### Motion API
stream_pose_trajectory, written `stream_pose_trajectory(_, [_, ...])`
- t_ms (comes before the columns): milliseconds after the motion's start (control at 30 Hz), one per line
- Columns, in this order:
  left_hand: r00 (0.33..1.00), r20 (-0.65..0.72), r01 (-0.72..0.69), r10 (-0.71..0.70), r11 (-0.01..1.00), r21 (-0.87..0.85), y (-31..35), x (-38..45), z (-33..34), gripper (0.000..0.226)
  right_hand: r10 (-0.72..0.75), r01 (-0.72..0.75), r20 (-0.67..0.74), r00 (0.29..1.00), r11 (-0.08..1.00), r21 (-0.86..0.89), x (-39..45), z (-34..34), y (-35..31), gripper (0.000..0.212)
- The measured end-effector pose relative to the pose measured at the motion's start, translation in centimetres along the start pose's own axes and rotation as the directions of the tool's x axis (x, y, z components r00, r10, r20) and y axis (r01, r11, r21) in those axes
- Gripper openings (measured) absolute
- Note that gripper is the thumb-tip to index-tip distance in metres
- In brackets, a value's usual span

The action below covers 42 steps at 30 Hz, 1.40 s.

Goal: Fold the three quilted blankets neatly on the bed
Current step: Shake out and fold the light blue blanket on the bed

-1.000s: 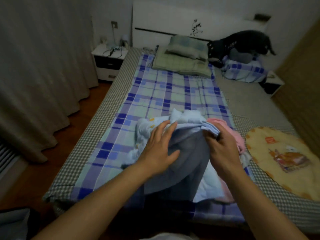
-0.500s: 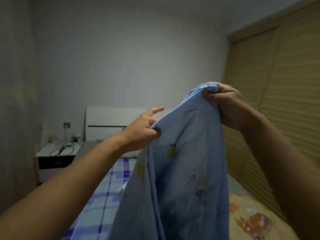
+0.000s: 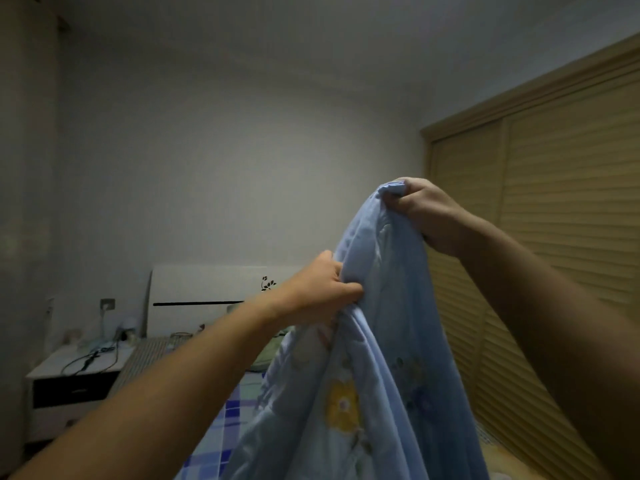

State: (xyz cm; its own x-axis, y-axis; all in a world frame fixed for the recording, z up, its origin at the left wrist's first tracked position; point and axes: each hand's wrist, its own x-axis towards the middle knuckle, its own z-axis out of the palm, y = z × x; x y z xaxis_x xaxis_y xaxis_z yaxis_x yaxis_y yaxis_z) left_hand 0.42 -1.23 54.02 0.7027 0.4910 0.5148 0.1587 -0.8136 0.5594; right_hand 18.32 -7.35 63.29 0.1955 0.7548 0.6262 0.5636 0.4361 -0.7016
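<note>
— How did the hands have hold of it?

— The right hand (image 3: 427,211) was clenched round the top edge of the light blue quilted blanket (image 3: 374,358), fingers curled over the bunched hem, held up high. The left hand (image 3: 320,289) sat lower and to the left, pinching a fold of the same blanket, thumb pressed into the cloth.

— And where was the blanket?

— Hanging in the air between the two hands, draping down in long folds in front of the person, above the bed (image 3: 221,420). A yellow flower was printed on it low down.

— What lay around?

— Under it was a blue checked sheet on the bed, a white headboard (image 3: 207,289) behind, a white nightstand (image 3: 72,386) with cables at the left, and a slatted wooden wardrobe (image 3: 561,202) on the right.
</note>
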Motion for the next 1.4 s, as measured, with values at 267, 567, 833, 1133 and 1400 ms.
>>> stream_pose_trajectory(267, [0.971,-0.076,0.231,-0.226,0.971,0.057,0.8,-2.4,2.0,0.028,-0.342,0.077,-0.36,0.868,0.808,-0.584,0.7,0.0,0.7,0.018])
stream_pose_trajectory(567, [0.945,-0.215,0.244,-0.248,0.969,-0.046,-3.9,-5.4,4.3,0.036,-0.334,0.009,-0.426,0.841,0.796,-0.605,0.8,0.7,0.9,0.023])
stream_pose_trajectory(833, [0.939,-0.114,0.301,-0.325,0.935,-0.186,-4.2,-8.0,10.0,0.052,-0.388,-0.04,-0.404,0.829,0.678,-0.734,1.5,2.9,-0.7,0.022])
stream_pose_trajectory(1133, [0.974,-0.197,0.105,-0.109,0.994,-0.031,-3.0,-9.5,8.2,0.026,-0.367,-0.078,-0.41,0.835,0.659,-0.748,1.5,3.1,-0.5,0.024])
stream_pose_trajectory(1400, [0.937,-0.051,0.345,-0.344,0.938,0.007,-4.8,-12.1,10.1,0.028,-0.348,-0.154,-0.481,0.805,0.66,-0.736,2.3,2.6,0.9,0.025])
